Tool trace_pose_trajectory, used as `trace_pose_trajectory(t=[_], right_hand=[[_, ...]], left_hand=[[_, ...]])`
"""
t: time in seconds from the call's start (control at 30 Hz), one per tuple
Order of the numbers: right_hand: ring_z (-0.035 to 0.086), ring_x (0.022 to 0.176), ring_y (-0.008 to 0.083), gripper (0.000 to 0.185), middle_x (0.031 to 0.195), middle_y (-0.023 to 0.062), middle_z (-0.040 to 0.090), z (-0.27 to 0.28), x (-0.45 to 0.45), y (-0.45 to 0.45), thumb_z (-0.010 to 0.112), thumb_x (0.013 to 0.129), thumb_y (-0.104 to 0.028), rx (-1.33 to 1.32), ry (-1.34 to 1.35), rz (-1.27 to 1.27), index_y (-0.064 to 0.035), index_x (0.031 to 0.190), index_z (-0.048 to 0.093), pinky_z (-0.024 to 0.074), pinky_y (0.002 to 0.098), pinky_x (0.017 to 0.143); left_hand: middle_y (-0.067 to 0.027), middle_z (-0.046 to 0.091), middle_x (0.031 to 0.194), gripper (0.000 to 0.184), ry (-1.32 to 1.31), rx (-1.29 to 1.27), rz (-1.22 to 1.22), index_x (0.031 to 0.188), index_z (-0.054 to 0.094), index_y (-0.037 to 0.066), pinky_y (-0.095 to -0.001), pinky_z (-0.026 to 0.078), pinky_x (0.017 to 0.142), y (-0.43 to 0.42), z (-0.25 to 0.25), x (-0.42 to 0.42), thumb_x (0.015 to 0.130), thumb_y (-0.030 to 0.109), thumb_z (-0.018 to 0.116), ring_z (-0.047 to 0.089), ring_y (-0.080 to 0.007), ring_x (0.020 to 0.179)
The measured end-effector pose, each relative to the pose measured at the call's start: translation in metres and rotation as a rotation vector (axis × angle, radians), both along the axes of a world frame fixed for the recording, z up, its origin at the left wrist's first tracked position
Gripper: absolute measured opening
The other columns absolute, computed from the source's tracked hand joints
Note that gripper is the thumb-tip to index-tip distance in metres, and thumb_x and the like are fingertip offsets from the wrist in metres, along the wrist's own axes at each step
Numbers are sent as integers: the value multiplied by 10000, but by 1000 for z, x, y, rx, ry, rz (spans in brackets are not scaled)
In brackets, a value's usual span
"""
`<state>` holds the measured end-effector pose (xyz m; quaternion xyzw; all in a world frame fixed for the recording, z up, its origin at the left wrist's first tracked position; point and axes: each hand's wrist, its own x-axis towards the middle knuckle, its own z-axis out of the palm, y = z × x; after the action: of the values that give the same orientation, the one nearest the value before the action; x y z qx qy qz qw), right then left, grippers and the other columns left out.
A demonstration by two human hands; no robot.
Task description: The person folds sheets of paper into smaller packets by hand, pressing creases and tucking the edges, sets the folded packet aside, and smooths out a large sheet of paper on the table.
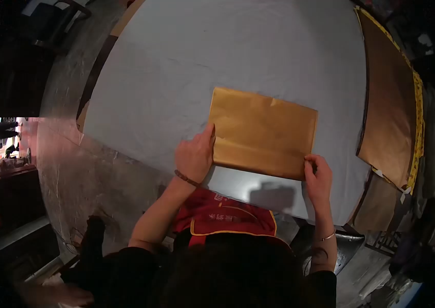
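The surface (150, 82) in front of me is the biggest thing here, broad and pale grey, with faint wrinkles across it and a bright patch of light close to my body. Along its right side I see a brown panel (389, 97), its outer edge trimmed with a yellow strip (419, 102) that has dark marks. The gold sheet (263, 133) lies on the surface near the edge by me, slightly tilted, with shallow creases across it. Just below that edge is my red apron (228, 215), piped in yellow and printed with pale characters. My hands are apart, one at each side of the gold sheet. My left hand (196, 154) is at its left edge, fingers bent; I cannot tell whether it grips. My right hand (319, 177) pinches the near right corner. A dark beaded bracelet (187, 178) circles my left wrist, and a thin bangle (329, 236) my right.
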<state>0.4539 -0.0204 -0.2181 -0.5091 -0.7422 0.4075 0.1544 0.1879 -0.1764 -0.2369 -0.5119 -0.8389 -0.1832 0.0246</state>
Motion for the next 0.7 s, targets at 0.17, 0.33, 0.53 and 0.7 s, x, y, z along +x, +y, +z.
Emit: trace_pose_trajectory(t=[0.17, 0.33, 0.53, 0.7], right_hand=[[606, 729, 246, 134, 872, 128, 613, -10, 2, 4, 552, 876, -75, 137, -8, 67, -9, 984, 597, 485, 335, 669], [593, 705, 281, 125, 892, 133, 604, -9, 1, 3, 558, 865, -85, 154, -12, 38, -35, 972, 602, 481, 357, 654], [583, 726, 308, 122, 868, 127, 587, -10, -2, 2, 541, 853, -70, 250, -31, 85, -35, 966, 573, 481, 387, 641], [576, 760, 305, 102, 868, 119, 566, -14, -7, -4, 548, 850, -84, 418, -179, 138, -52, 947, 556, 484, 402, 633]], left_hand=[[-30, 555, 639, 366, 72, 22, -33, 1232, 545, 104, -343, 328, 524, -2, -4, -1, 873, 156, 593, 515, -215, 545], [-24, 529, 622, 382, 123, 40, -76, 1238, 547, 118, -335, 327, 551, -2, -8, -1, 861, 146, 600, 507, -198, 544], [-16, 509, 594, 361, 209, 8, -50, 1212, 564, 144, -337, 328, 558, -2, -9, 0, 854, 151, 611, 501, -193, 539], [-28, 565, 815, 336, 250, -9, -58, 1160, 586, 148, -349, 362, 657, -2, 1, 0, 827, 129, 628, 543, -180, 744]])
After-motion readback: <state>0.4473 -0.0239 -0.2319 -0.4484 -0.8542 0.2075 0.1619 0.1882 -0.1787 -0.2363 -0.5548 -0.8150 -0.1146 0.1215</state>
